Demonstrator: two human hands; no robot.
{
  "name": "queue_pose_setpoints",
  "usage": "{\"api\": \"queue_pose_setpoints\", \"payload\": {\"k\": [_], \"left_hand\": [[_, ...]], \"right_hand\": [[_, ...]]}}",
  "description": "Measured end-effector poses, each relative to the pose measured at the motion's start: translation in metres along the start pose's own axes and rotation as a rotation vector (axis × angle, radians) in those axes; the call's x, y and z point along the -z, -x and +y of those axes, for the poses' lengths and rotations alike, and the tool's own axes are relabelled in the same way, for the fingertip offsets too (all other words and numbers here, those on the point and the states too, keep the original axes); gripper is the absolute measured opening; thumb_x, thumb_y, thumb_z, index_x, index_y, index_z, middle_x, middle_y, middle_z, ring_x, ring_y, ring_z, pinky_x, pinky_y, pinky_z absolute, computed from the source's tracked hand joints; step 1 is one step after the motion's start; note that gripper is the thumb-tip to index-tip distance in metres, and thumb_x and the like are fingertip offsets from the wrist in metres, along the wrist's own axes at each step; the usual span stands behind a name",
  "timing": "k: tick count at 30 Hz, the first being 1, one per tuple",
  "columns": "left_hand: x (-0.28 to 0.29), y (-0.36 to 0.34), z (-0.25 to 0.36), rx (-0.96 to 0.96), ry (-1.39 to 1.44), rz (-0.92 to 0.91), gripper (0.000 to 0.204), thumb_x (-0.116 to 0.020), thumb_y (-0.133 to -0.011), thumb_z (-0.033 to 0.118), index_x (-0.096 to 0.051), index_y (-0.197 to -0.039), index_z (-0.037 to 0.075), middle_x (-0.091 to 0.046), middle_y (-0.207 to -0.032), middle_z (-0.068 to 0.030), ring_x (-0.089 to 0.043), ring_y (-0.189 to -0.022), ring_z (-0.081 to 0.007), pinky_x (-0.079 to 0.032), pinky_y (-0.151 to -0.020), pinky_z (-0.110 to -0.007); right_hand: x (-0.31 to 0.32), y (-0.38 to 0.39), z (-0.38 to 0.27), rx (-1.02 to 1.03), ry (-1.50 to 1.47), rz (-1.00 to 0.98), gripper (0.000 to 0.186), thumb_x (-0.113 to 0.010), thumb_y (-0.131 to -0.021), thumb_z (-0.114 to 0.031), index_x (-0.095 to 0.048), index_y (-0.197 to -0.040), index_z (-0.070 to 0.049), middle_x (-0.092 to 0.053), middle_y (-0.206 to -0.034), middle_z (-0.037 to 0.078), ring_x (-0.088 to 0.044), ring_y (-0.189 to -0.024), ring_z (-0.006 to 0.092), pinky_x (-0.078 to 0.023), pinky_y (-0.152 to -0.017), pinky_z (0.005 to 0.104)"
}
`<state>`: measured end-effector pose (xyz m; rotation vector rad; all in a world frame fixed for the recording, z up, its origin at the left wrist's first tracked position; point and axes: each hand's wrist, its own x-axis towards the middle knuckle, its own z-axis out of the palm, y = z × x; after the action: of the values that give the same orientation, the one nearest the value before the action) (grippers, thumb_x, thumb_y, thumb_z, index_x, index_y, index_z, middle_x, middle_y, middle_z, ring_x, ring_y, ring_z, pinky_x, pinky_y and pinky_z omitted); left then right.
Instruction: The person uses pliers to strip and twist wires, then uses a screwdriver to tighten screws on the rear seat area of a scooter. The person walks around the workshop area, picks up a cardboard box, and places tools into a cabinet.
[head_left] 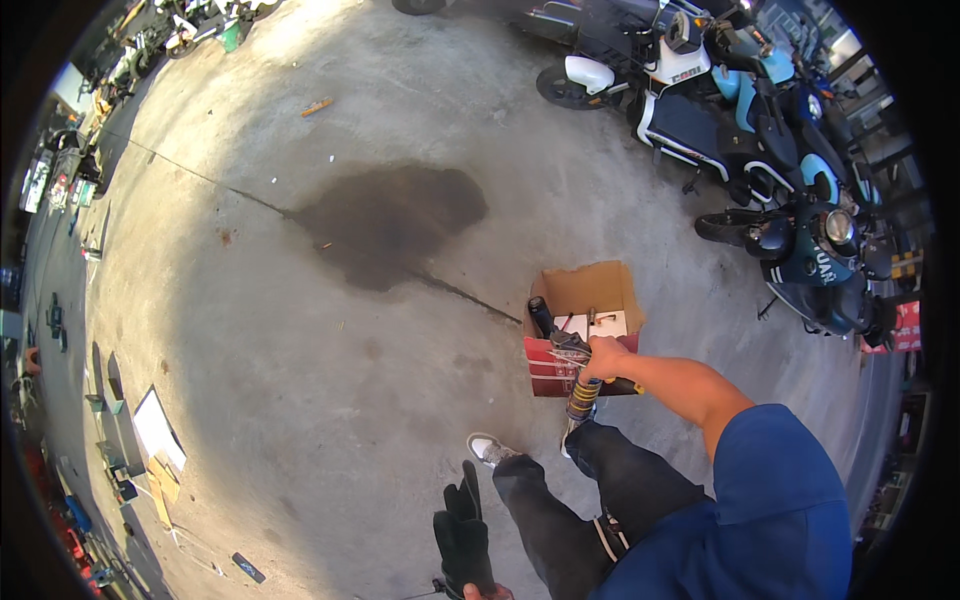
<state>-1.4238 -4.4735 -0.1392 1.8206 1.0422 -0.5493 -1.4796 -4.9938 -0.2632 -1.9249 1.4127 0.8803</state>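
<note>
My right hand point(605, 358) is closed around a dark tool with a grey, knobbly head point(571, 345), held over the near edge of an open cardboard box point(586, 285). Below that hand hangs a yellow-and-black banded cylinder point(583, 402); I cannot tell whether it belongs to the tool. Inside the box are a black cylinder point(541, 316), white paper point(608, 323) and small pen-like items. At the lower edge my left hand point(487, 593), mostly cut off, grips the cuff of a black glove point(462, 535), whose fingers point up. The box stands just beyond my shoes.
Motorbikes and scooters point(690, 130) line the right side. A dark stain point(390, 220) marks the concrete floor ahead. At left lie a white panel point(158, 430), cardboard pieces point(162, 482) and a dark flat object point(248, 568). An orange-brown scrap point(317, 107) lies farther off.
</note>
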Motion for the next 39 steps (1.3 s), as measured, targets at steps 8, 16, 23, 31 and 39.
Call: {"api": "queue_pose_setpoints", "payload": {"k": [8,16,23,31,39], "left_hand": [[0.082,-0.028,0.059,-0.218,-0.027,0.123,0.052,-0.067,-0.097,0.041,-0.071,-0.108,-0.009,-0.065,-0.084,-0.0214,-0.056,-0.071,-0.0316,-0.050,-0.063,-0.050],[0.128,-0.087,0.208,-0.201,0.472,0.175,0.034,-0.074,-0.093,0.032,-0.069,-0.101,-0.001,-0.068,-0.084,-0.0105,-0.058,-0.062,-0.0199,-0.045,-0.052,-0.035],[0.156,-0.205,0.334,-0.231,0.685,0.246,0.022,-0.075,-0.092,0.024,-0.066,-0.093,0.005,-0.061,-0.071,-0.0020,-0.050,-0.048,-0.0114,-0.037,-0.042,-0.029],[0.197,-0.322,0.412,0.034,0.653,0.582,0.024,-0.077,-0.087,0.020,-0.065,-0.085,-0.001,-0.055,-0.066,-0.0003,-0.048,-0.050,-0.0140,-0.036,-0.044,-0.035],[0.209,-0.497,0.547,0.220,0.208,0.639,0.055,-0.079,-0.091,0.036,-0.073,-0.115,-0.012,-0.076,-0.101,-0.0186,-0.068,-0.084,-0.0270,-0.056,-0.077,-0.043]], "right_hand": [[0.066,0.121,-0.141,0.190,0.029,-0.009,0.079,-0.097,-0.055,-0.038,-0.071,-0.115,0.007,-0.075,-0.110,0.025,-0.075,-0.100,0.0343,-0.061,-0.087,0.0411],[0.165,0.204,-0.357,0.416,0.132,-0.017,0.076,-0.094,-0.055,-0.035,-0.071,-0.113,0.008,-0.074,-0.112,0.025,-0.074,-0.101,0.0318,-0.059,-0.086,0.0391],[0.206,0.165,-0.550,0.559,0.230,0.038,0.079,-0.095,-0.052,-0.039,-0.069,-0.109,0.009,-0.074,-0.105,0.025,-0.073,-0.098,0.0340,-0.058,-0.088,0.0410],[0.251,0.102,-0.833,0.704,0.440,0.126,0.086,-0.095,-0.049,-0.045,-0.071,-0.111,0.009,-0.073,-0.111,0.027,-0.071,-0.106,0.0377,-0.056,-0.097,0.0417],[0.244,0.028,-1.087,0.599,0.523,0.105,0.093,-0.095,-0.044,-0.053,-0.072,-0.110,0.009,-0.074,-0.109,0.027,-0.072,-0.106,0.0382,-0.056,-0.097,0.0412]]}}
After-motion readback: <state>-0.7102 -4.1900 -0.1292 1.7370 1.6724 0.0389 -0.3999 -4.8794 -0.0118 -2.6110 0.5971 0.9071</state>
